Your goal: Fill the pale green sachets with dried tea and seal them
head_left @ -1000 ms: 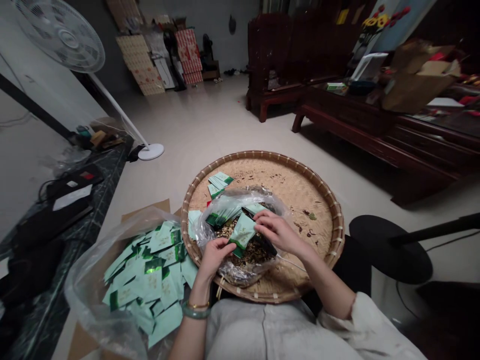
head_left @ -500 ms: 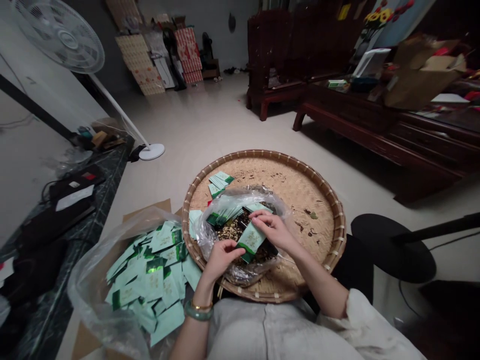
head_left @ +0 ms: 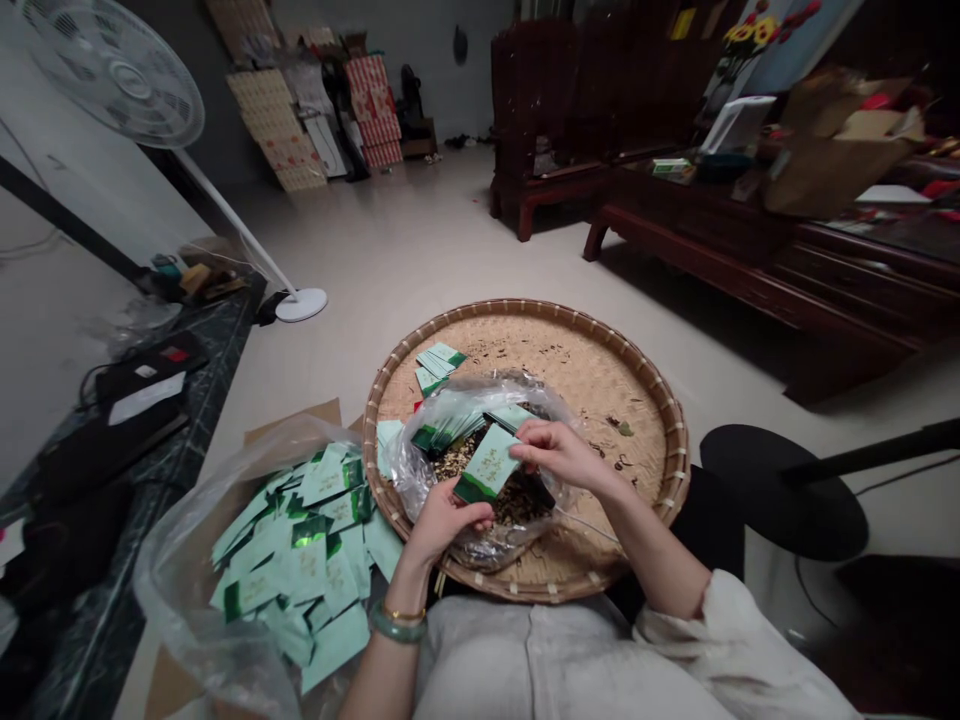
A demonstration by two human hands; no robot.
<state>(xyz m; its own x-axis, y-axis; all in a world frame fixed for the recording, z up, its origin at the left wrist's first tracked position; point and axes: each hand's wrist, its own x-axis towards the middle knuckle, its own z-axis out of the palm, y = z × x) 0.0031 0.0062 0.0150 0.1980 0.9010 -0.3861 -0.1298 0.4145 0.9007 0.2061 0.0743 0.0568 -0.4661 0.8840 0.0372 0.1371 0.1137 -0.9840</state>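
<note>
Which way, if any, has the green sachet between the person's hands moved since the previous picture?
Yes: the sachet has shifted left and slightly up in view, closer to the left rim of the bamboo tray, which has stayed put.

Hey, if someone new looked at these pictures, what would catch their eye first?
The big round woven bamboo tray dominates the middle of the view, holding a clear plastic bag of dried leaf bits. Just above that bag, the left hand and right hand hold a mint-green sachet. At lower left, a heap of matching sachets fills another plastic bag.
</note>
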